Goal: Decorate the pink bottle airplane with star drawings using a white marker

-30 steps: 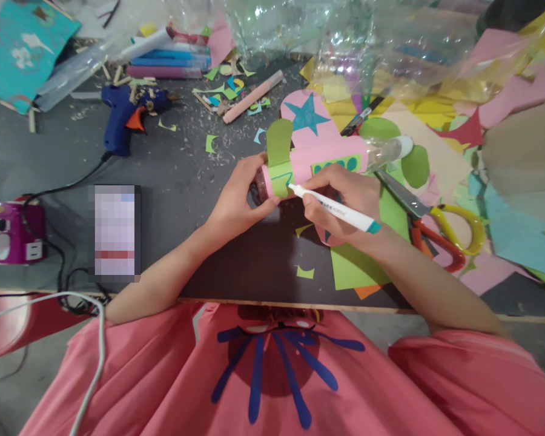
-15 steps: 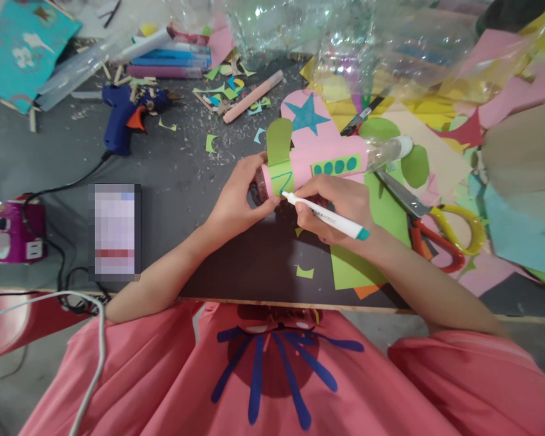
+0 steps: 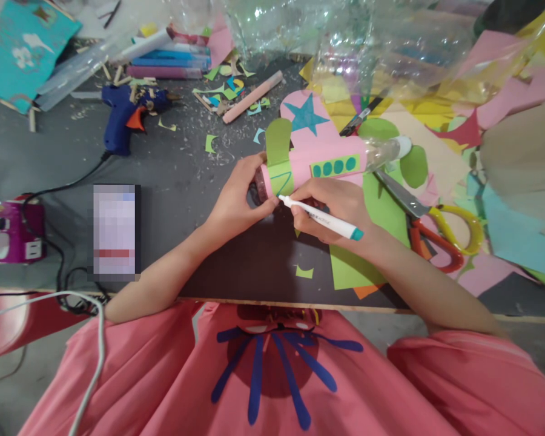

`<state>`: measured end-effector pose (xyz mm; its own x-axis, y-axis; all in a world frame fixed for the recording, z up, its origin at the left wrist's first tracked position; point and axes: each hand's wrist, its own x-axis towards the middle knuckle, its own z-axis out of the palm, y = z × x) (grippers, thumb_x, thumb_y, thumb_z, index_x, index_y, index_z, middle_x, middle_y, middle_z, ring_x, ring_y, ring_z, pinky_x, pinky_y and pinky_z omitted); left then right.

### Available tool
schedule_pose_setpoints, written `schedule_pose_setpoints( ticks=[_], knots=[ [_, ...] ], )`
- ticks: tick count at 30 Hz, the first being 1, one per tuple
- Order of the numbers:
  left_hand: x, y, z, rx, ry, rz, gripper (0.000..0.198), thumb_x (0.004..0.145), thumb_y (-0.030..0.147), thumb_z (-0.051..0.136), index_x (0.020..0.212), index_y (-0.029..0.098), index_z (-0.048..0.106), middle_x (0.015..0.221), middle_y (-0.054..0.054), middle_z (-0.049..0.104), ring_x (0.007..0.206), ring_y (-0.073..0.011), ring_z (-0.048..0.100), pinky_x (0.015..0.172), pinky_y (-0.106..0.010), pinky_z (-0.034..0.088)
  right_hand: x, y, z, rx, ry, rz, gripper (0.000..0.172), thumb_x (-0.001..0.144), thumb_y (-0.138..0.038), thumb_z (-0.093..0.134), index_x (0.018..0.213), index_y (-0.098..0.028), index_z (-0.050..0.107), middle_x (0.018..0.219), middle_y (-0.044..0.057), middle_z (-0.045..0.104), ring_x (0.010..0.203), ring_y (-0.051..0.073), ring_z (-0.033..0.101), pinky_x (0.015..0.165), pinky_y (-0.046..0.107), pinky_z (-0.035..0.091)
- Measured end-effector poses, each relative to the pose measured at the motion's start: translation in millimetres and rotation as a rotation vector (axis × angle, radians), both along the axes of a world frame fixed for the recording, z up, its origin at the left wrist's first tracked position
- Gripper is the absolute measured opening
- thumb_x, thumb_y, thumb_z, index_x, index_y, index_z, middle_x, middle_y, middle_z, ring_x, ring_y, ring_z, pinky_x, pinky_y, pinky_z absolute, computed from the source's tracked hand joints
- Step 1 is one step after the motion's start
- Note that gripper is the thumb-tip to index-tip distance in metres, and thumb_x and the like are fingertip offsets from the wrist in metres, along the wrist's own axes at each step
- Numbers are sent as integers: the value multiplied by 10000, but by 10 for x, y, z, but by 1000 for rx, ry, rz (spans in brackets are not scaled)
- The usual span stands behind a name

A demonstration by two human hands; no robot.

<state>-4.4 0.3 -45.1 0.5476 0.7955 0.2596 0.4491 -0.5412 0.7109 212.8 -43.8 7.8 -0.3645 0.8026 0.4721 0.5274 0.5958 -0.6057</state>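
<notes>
Dark grey tabletop (image 3: pixel 172 175) fills the view, littered with coloured paper scraps and wood shavings, and near its middle lies a bottle (image 3: pixel 300 172) wrapped in pink paper, on its side, cap end to the right. It carries a green strip (image 3: pixel 335 166) with teal dots, a green band (image 3: pixel 280 181) near its left end, and a pink wing (image 3: pixel 306 118) with a teal star reaching away from the person. The left hand (image 3: pixel 236 203) is curled around the bottle's left end, thumb on the near side and fingers over the top, pinning it against the table. The right hand (image 3: pixel 340 206) pinches a white marker (image 3: pixel 320 217) with a teal end between thumb and fingers; its tip rests at the lower edge of the green band, which bears teal zigzag lines, though whether the tip actually touches the paper is hard to tell. Scissors (image 3: pixel 436 227) with red and yellow handles lie just to the right of that hand on green and pink sheets. Further off to the left are a blue glue gun (image 3: pixel 125 112) and a phone (image 3: pixel 115 230), well apart from the hands. Crumpled clear plastic (image 3: pixel 381 48) crowds the far edge.
</notes>
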Motion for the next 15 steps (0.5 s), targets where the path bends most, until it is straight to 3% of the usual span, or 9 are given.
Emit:
schedule_pose_setpoints(
  ticks=[5, 9, 15],
  knots=[
    [16, -2, 4, 6, 6, 13, 601, 900, 395, 671, 1430, 248, 430, 1380, -116, 632, 1283, -283, 624, 1113, -414, 521, 35, -5, 134, -202, 235, 10, 188, 938, -332, 643, 786, -235, 591, 584, -54, 596, 450, 88, 474, 445, 253, 381],
    [24, -10, 16, 19, -21, -6, 578, 896, 365, 671, 1415, 252, 443, 1395, -116, 619, 1298, -275, 614, 1118, -404, 521, 57, 10, 168, -333, 310, -98, 308, 956, -528, 639, 810, -260, 602, 628, -29, 639, 509, 117, 544, 461, 273, 425],
    [33, -16, 32, 33, -10, -16, 614, 848, 289, 690, 1411, 252, 446, 1409, -112, 609, 1324, -280, 596, 1139, -421, 514, 54, 18, 99, -360, 312, -101, 282, 963, -538, 642, 901, -263, 641, 778, -5, 708, 619, 130, 627, 537, 273, 512]
  ],
)
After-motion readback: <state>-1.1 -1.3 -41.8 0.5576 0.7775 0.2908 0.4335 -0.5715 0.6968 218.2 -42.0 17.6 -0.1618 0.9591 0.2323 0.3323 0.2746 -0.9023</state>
